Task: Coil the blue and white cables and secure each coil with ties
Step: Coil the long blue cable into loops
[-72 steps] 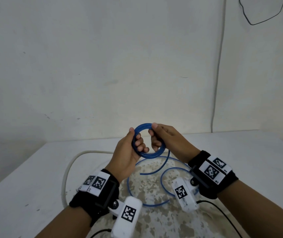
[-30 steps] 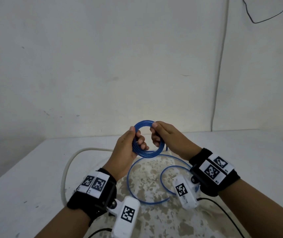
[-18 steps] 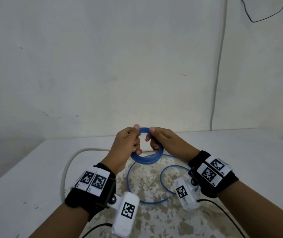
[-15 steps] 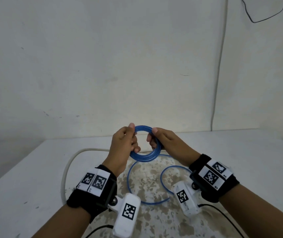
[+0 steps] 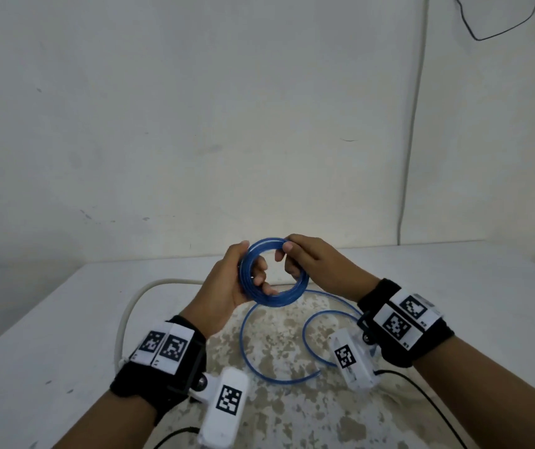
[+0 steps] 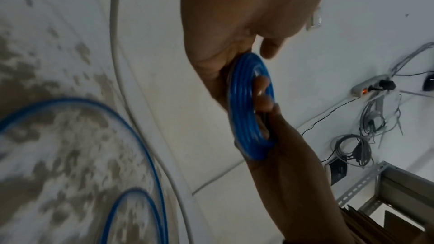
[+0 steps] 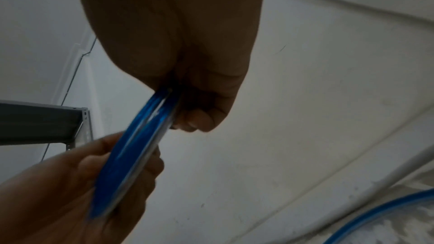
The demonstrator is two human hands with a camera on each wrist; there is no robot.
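1. Left hand (image 5: 227, 283) grasps the left side of the coil of thin blue plastic-sheathed cable (image 5: 272, 296): fingers curled through the ring, thumb over its outer edge. Likely the anchor hand, keeping the turns stacked flat.
2. Right hand (image 5: 311, 267) pinches the coil's upper right arc, fingertips (image 5: 287, 246) on the top strand. Judged to be laying in the next turn and guiding it against the others.
3. Coil is held upright in the air, above the worktop, between both hands. In the left wrist view the turns (image 6: 246, 107) lie side by side, neat, several deep.
4. The uncoiled blue tail (image 5: 259, 351) drops from the coil and lies in two loose loops on the worktop below the hands. Coiling not finished; no tie seen in any view.
5. Thick white round cable (image 5: 136, 303) lies in an open curve on the worktop, left of the hands, uncoiled and apart from them.
6. White worktop (image 5: 65, 319), its middle patched with worn brown mottling (image 5: 292, 400). A few small dark specks toward the left.
7. Room: plain off-white wall (image 5: 194, 124) behind, a thin wire running down it at right. Left wrist view shows a power strip (image 6: 371, 86) and tangled grey leads on the floor, with a grey slotted metal rack (image 6: 387, 183) nearby.
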